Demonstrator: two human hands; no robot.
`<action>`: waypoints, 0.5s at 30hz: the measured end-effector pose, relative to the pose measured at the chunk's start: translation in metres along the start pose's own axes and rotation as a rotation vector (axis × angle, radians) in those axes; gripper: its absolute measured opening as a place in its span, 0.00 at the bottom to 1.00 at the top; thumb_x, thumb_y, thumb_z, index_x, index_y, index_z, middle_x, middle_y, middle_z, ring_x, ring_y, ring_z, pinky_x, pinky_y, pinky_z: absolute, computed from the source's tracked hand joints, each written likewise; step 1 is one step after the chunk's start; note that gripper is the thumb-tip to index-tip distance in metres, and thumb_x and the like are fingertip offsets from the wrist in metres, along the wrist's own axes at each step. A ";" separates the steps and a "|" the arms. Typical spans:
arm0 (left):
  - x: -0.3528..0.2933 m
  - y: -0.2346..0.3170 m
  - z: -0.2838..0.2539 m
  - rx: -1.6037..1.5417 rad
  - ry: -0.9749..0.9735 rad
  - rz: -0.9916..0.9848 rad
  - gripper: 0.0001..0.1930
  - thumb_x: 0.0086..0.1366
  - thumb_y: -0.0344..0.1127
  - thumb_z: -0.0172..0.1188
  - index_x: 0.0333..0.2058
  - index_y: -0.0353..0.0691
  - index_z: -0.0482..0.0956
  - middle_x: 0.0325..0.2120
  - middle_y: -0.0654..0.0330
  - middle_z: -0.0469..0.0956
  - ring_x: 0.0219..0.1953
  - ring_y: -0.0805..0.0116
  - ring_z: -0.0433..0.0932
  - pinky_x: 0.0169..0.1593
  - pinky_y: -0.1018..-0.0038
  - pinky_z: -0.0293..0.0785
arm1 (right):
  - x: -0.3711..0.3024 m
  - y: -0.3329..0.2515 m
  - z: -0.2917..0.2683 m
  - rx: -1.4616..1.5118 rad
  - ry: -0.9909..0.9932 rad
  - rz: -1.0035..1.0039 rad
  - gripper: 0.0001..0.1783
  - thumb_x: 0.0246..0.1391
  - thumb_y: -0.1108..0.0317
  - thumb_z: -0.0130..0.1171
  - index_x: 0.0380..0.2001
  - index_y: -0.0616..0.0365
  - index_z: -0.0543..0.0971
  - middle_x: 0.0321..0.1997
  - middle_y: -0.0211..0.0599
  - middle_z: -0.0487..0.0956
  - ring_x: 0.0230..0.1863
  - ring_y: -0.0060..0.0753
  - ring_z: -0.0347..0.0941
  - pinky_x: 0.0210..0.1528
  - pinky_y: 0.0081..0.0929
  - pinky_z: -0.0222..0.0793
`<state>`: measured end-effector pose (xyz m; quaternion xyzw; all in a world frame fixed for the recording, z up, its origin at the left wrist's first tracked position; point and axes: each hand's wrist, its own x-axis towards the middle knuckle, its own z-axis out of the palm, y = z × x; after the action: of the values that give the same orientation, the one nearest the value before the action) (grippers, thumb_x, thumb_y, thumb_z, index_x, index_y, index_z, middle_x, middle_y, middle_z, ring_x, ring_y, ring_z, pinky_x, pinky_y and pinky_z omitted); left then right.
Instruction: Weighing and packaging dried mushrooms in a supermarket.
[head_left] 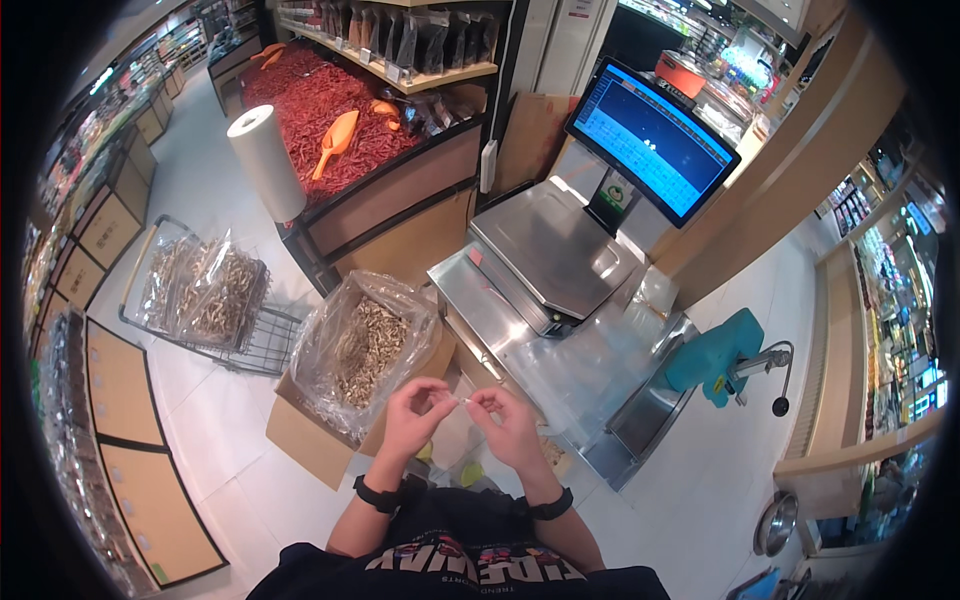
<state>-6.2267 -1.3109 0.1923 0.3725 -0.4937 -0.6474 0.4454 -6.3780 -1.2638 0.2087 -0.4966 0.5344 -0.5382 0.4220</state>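
Observation:
In front of my body both hands are raised, fingertips almost meeting. My left hand [414, 414] is closed in a pinch of thumb and forefinger. Closed the same way, my right hand [508, 430] faces it from the other side. A tiny pale bit [462, 401] shows between the fingertips, too small to name. Just beyond my left hand stands a cardboard box [315, 428] lined with a clear plastic bag [322, 345]. Inside the bag lie many small dried brown pieces [378, 345], which look like dried mushrooms.
A weighing scale [560, 245] with a lit screen [655, 135] stands on the metal counter [485, 305] ahead. Left of it are a plastic-bag roll [268, 165] and a bin of dried red chillies [365, 140] with orange scoops. A wire cart [255, 335] carries bagged dried goods [205, 290].

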 end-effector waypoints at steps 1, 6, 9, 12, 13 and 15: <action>-0.005 -0.009 0.009 0.032 0.101 0.073 0.08 0.53 0.24 0.65 0.32 0.33 0.75 0.28 0.64 0.73 0.33 0.79 0.71 0.37 0.81 0.68 | -0.007 0.001 -0.003 -0.028 0.023 0.018 0.05 0.52 0.73 0.58 0.31 0.63 0.76 0.28 0.30 0.76 0.30 0.17 0.71 0.35 0.17 0.67; -0.017 -0.032 0.033 0.208 0.259 0.262 0.10 0.49 0.24 0.67 0.28 0.33 0.74 0.26 0.63 0.71 0.28 0.78 0.68 0.33 0.83 0.66 | -0.023 0.006 -0.018 -0.087 0.104 0.022 0.04 0.50 0.75 0.59 0.30 0.62 0.76 0.27 0.32 0.75 0.29 0.22 0.71 0.30 0.20 0.66; -0.020 -0.029 0.034 0.029 0.215 0.193 0.07 0.56 0.24 0.62 0.35 0.32 0.77 0.33 0.63 0.75 0.33 0.78 0.71 0.37 0.83 0.69 | -0.013 0.005 -0.021 -0.448 0.183 -0.503 0.07 0.45 0.78 0.60 0.31 0.58 0.78 0.30 0.35 0.75 0.29 0.33 0.72 0.30 0.24 0.68; -0.023 -0.014 0.030 -0.300 0.144 0.120 0.16 0.60 0.24 0.56 0.47 0.30 0.71 0.43 0.55 0.74 0.41 0.72 0.74 0.48 0.76 0.69 | -0.007 -0.002 -0.028 -0.561 0.130 -0.777 0.12 0.41 0.79 0.61 0.32 0.56 0.80 0.32 0.35 0.75 0.30 0.36 0.73 0.30 0.27 0.69; -0.023 -0.013 0.027 -0.412 0.108 0.100 0.16 0.60 0.25 0.56 0.47 0.31 0.71 0.42 0.56 0.75 0.41 0.72 0.75 0.47 0.77 0.70 | -0.004 -0.003 -0.028 -0.571 0.101 -0.908 0.14 0.38 0.79 0.62 0.33 0.55 0.80 0.32 0.34 0.76 0.31 0.36 0.74 0.30 0.28 0.69; -0.031 -0.010 0.024 -0.525 0.086 0.085 0.16 0.60 0.25 0.56 0.48 0.31 0.70 0.41 0.56 0.75 0.41 0.72 0.75 0.47 0.77 0.70 | -0.001 0.002 -0.026 -0.546 0.035 -0.904 0.15 0.37 0.79 0.62 0.33 0.55 0.80 0.33 0.34 0.76 0.32 0.36 0.74 0.30 0.28 0.69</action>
<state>-6.2407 -1.2735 0.1894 0.2504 -0.3049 -0.7174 0.5742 -6.4037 -1.2594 0.2080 -0.7602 0.3947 -0.5160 -0.0059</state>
